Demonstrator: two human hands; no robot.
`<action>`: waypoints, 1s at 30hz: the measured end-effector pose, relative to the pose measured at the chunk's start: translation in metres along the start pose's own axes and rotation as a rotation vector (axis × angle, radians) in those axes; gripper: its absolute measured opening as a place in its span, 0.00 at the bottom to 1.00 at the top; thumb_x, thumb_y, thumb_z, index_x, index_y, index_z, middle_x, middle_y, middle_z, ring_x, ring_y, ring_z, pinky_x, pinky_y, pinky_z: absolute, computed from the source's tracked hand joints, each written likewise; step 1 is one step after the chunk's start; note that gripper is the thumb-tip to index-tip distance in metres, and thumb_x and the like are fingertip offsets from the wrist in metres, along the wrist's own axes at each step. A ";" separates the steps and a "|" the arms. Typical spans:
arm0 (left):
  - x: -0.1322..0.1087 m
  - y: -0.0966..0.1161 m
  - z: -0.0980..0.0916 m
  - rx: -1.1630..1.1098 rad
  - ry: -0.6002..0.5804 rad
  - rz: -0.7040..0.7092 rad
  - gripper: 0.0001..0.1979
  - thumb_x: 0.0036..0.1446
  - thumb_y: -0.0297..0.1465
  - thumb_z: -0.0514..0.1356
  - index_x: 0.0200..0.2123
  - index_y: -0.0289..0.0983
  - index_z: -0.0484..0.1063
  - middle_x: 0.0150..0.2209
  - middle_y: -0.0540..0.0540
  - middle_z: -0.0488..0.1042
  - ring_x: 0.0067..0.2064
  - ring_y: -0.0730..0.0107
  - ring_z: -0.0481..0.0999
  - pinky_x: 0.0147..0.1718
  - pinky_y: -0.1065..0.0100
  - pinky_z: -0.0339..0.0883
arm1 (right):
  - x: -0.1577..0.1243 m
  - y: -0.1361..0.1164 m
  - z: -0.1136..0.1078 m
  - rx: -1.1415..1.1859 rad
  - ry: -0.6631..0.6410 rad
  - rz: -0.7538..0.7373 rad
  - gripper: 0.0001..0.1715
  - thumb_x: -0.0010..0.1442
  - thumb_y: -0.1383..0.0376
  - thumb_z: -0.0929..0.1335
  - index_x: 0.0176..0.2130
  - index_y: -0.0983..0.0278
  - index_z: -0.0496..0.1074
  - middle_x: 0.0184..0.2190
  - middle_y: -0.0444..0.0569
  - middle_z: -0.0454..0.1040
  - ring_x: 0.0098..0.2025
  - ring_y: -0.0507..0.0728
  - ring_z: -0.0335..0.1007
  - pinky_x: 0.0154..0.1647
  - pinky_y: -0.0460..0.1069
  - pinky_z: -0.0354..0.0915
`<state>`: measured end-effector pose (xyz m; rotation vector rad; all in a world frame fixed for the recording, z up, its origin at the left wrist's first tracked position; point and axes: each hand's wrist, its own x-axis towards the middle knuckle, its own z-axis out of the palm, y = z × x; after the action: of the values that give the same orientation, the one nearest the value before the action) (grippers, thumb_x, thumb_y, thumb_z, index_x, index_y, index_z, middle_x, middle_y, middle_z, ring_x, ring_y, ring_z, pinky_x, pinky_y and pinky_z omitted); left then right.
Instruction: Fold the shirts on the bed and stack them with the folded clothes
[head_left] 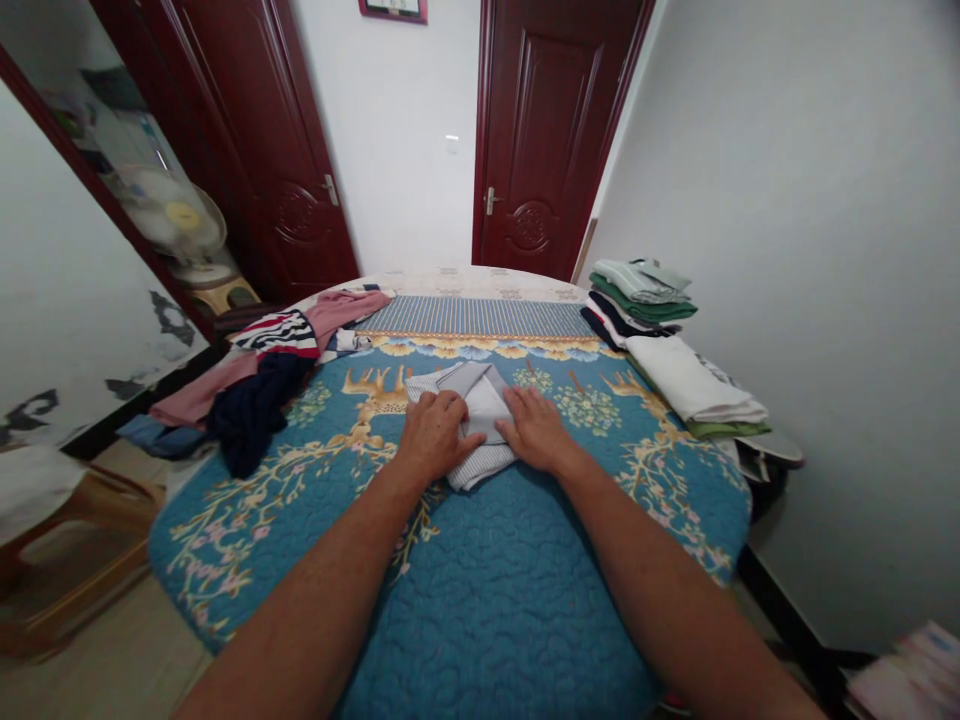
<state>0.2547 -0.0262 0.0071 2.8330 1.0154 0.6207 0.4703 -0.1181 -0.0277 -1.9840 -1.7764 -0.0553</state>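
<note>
A grey-and-white striped shirt [489,402] lies partly folded on the quilted cloth in front of me, its plain grey part turned up toward the far side. My left hand [439,430] is on its left side, with curled fingers gripping the fabric and the thumb resting on the near part. On the right edge rests my right hand [536,428], its fingers stretched out over the fabric and its thumb pointing inward. The fabric beneath both hands is hidden.
A blue floral quilted cloth [480,590] covers the round-edged table. Loose clothes [262,385] lie heaped at left. Folded clothes [641,300] are stacked at far right, with a folded white garment [694,380] nearer. A stool [90,510] stands at left, a wall [825,250] at right.
</note>
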 end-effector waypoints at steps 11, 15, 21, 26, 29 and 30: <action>-0.007 -0.014 -0.007 -0.085 -0.055 -0.029 0.16 0.57 0.41 0.73 0.46 0.43 0.78 0.60 0.41 0.77 0.62 0.44 0.72 0.60 0.48 0.66 | 0.003 0.020 0.006 -0.043 -0.021 0.112 0.36 0.70 0.65 0.62 0.74 0.67 0.62 0.72 0.65 0.65 0.74 0.70 0.58 0.74 0.69 0.55; -0.005 -0.012 -0.008 -0.156 0.076 -0.056 0.10 0.64 0.35 0.65 0.48 0.41 0.77 0.52 0.41 0.81 0.59 0.48 0.75 0.61 0.48 0.67 | 0.005 0.010 -0.001 0.006 0.180 0.064 0.35 0.73 0.63 0.59 0.74 0.73 0.60 0.72 0.69 0.63 0.76 0.69 0.55 0.75 0.68 0.54; -0.001 -0.018 0.010 -0.289 0.267 0.049 0.21 0.73 0.29 0.49 0.62 0.38 0.72 0.63 0.37 0.76 0.70 0.56 0.69 0.71 0.50 0.60 | -0.012 -0.047 0.007 -0.003 0.010 -0.163 0.41 0.76 0.52 0.60 0.78 0.69 0.53 0.78 0.63 0.52 0.81 0.70 0.42 0.78 0.72 0.42; 0.001 -0.016 0.025 -0.139 -0.035 0.025 0.26 0.76 0.38 0.49 0.71 0.38 0.66 0.73 0.36 0.66 0.77 0.46 0.58 0.74 0.39 0.51 | -0.019 -0.070 0.014 -0.046 -0.203 -0.182 0.46 0.75 0.46 0.60 0.78 0.72 0.54 0.79 0.64 0.47 0.81 0.71 0.40 0.79 0.72 0.37; 0.003 -0.016 0.029 -0.057 -0.131 -0.036 0.28 0.76 0.41 0.46 0.73 0.41 0.65 0.76 0.37 0.60 0.77 0.40 0.55 0.72 0.32 0.49 | -0.018 -0.070 0.012 -0.047 -0.223 -0.184 0.47 0.75 0.45 0.61 0.78 0.73 0.53 0.79 0.64 0.45 0.81 0.71 0.38 0.79 0.71 0.35; 0.004 -0.017 0.031 -0.048 -0.138 -0.056 0.28 0.77 0.42 0.46 0.74 0.42 0.64 0.77 0.37 0.59 0.78 0.39 0.55 0.72 0.31 0.49 | -0.018 -0.069 0.011 -0.041 -0.224 -0.187 0.48 0.75 0.45 0.61 0.78 0.72 0.52 0.79 0.64 0.45 0.81 0.70 0.37 0.80 0.70 0.35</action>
<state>0.2596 -0.0089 -0.0228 2.7516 1.0377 0.4321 0.3988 -0.1273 -0.0212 -1.9094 -2.1152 0.0734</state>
